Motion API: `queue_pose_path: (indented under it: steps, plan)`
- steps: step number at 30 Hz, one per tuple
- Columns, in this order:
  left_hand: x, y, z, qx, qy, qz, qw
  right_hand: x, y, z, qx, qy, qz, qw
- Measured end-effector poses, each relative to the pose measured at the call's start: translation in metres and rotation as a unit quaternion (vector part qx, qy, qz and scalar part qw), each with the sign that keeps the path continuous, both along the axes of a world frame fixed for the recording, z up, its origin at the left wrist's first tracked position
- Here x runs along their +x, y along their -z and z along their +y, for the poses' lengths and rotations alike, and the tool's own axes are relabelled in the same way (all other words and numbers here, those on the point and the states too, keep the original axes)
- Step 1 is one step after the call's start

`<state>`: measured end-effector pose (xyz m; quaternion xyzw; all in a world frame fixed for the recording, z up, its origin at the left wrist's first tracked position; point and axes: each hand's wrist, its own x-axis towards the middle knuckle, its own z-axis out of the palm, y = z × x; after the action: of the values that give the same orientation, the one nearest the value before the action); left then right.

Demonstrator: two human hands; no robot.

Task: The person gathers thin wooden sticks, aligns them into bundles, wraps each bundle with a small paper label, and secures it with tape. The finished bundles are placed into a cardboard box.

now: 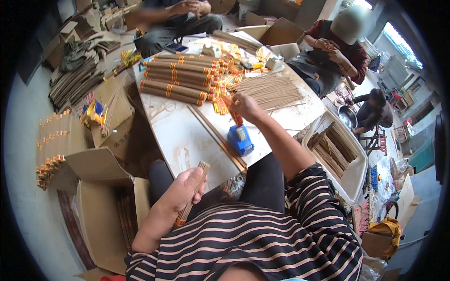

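My left hand (188,187) is wrapped round a bundle of thin brown incense sticks (184,213), in front of my striped shirt. The bundle leans, with a red and yellow band at its lower end. Over the table, my right hand (247,107) is closed on a red strip (238,120), which reaches down to a blue tape dispenser (241,140). Its fingertips are partly hidden. Beyond lie loose red and yellow paper labels (220,106). Banded incense bundles (176,75) are stacked left of that hand, and loose incense sticks (272,90) spread to its right.
The white table (171,136) spans the middle. An open cardboard box (101,206) stands at my left, a white tub of sticks (349,180) at my right. One co-worker (328,56) sits at far right, another (173,23) across. More bundles (54,145) stand by the left wall.
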<state>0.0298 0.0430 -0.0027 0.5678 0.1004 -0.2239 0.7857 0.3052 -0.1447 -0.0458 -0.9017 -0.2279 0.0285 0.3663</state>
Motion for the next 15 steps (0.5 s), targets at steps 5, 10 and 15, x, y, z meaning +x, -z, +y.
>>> queue_pose_path:
  steps: [5,10,15]
  plan:
    - [-0.008,-0.002,0.005,0.005,-0.011,-0.001,1.000,0.017,0.030,0.005,-0.015,-0.015,-0.003,1.000]
    - [-0.009,-0.009,-0.001,-0.011,-0.017,-0.010,1.000,-0.018,-0.001,0.002,0.129,-0.036,-0.088,0.987]
    - [-0.016,-0.019,-0.006,-0.014,-0.030,-0.017,0.999,-0.122,-0.071,-0.021,0.216,-0.099,0.152,0.959]
